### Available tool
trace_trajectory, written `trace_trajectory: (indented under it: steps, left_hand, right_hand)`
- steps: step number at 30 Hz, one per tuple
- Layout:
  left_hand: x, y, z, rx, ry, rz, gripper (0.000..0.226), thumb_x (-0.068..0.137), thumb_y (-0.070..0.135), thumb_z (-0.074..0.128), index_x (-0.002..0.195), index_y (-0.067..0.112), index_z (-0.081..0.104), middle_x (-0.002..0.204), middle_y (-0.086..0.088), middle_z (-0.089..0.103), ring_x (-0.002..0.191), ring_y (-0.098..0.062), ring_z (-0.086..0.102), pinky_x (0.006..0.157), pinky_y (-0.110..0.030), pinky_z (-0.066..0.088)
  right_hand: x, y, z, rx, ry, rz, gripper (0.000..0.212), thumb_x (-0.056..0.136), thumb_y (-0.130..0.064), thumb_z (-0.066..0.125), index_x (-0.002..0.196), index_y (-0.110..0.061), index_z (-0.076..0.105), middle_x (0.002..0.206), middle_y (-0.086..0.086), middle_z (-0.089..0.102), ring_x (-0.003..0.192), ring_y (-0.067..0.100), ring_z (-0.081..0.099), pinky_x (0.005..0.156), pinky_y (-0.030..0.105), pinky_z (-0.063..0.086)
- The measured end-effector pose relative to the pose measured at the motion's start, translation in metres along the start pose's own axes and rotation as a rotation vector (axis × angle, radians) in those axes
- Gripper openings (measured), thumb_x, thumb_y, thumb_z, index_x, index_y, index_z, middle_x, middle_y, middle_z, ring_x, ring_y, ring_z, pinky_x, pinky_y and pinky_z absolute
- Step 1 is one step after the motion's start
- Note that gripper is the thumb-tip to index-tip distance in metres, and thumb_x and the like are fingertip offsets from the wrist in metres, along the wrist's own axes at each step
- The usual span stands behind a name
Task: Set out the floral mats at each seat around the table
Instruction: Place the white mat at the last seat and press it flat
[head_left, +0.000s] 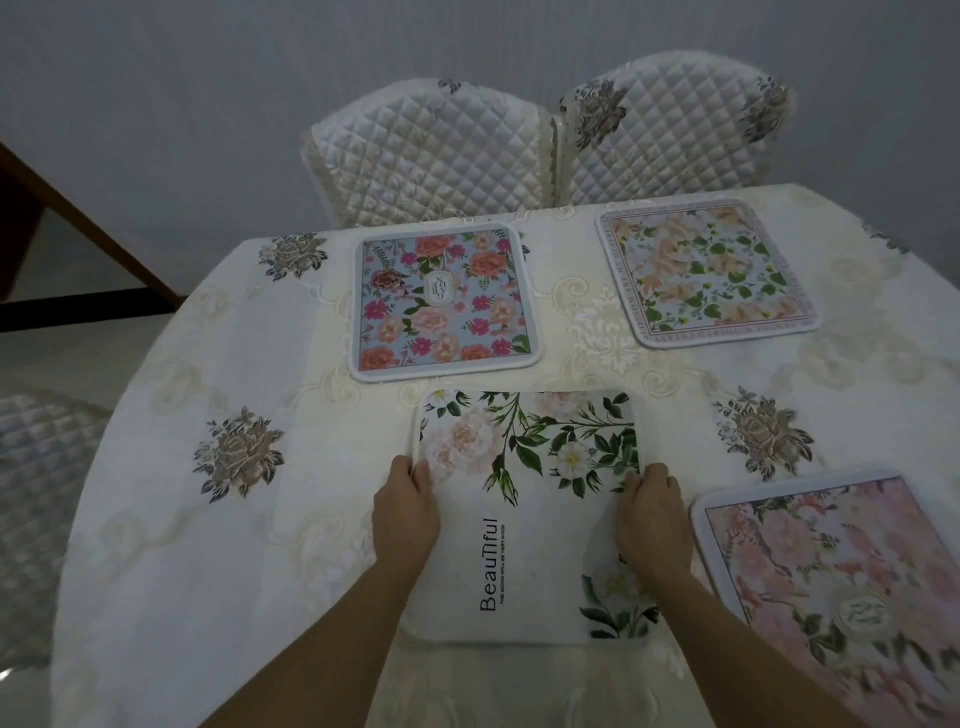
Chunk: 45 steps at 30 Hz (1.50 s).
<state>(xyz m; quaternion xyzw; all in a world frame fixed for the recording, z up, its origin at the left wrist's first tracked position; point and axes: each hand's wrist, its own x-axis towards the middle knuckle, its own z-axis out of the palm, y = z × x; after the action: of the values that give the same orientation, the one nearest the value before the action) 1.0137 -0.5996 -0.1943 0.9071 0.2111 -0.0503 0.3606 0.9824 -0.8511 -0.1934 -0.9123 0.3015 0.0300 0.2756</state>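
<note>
A white mat (535, 519) printed with pale roses, green leaves and the word "Beautiful" lies in front of me near the table's front edge. My left hand (408, 509) grips its left edge and my right hand (652, 519) grips its right edge, thumbs on top. A blue mat with pink and orange flowers (441, 301) lies flat at the far left seat. A pale mat with peach flowers and green leaves (706, 270) lies at the far right seat. A pink floral mat (841, 587) lies at the near right, partly cut off by the frame.
The table wears a cream embroidered tablecloth (208, 519) with grey-brown rose motifs. Two quilted chair backs (431, 156) (670, 130) stand behind the far edge. Another quilted chair (36, 493) sits at the left. A dark wooden rail (78, 228) crosses the upper left.
</note>
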Motion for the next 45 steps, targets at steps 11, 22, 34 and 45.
trace_trajectory:
  steps: [11, 22, 34, 45]
  left_hand:
    - [-0.056, -0.054, -0.055, 0.057, -0.059, 0.151, 0.031, 0.103, 0.035, 0.038, 0.082, 0.012, 0.041, 0.063, -0.005, 0.055, 0.053, -0.020, 0.050, 0.046, -0.031, 0.032]
    - [-0.111, -0.113, -0.084, 0.057, -0.003, 0.131, 0.030, 0.103, 0.033, 0.040, 0.081, 0.012, 0.039, 0.060, -0.002, 0.053, 0.050, -0.017, 0.046, 0.046, -0.031, 0.031]
    - [-0.131, -0.143, -0.083, 0.115, 0.004, 0.027, 0.031, 0.102, 0.038, 0.037, 0.085, 0.014, 0.039, 0.067, -0.006, 0.055, 0.061, -0.028, 0.054, 0.053, -0.035, 0.038]
    - [-0.137, -0.147, -0.086, 0.209, -0.032, 0.000, 0.031, 0.103, 0.038, 0.036, 0.084, 0.014, 0.037, 0.065, -0.003, 0.051, 0.060, -0.027, 0.050, 0.054, -0.036, 0.035]
  right_hand:
    - [-0.078, -0.008, -0.016, 0.124, -0.100, -0.064, 0.026, 0.104, -0.033, 0.026, 0.089, -0.014, 0.038, 0.071, 0.006, 0.056, 0.062, 0.022, 0.052, 0.054, 0.035, 0.036]
    - [-0.149, 0.010, 0.004, 0.094, -0.140, -0.039, 0.028, 0.103, -0.038, 0.023, 0.089, -0.017, 0.037, 0.073, 0.006, 0.056, 0.063, 0.023, 0.053, 0.055, 0.035, 0.039]
    - [-0.163, 0.025, 0.026, 0.024, -0.172, -0.045, 0.030, 0.103, -0.038, 0.024, 0.089, -0.015, 0.038, 0.075, 0.007, 0.056, 0.065, 0.025, 0.053, 0.060, 0.037, 0.041]
    - [-0.164, 0.028, 0.023, -0.097, -0.187, -0.045, 0.032, 0.103, -0.037, 0.025, 0.093, -0.011, 0.041, 0.082, 0.009, 0.058, 0.071, 0.029, 0.057, 0.063, 0.039, 0.044]
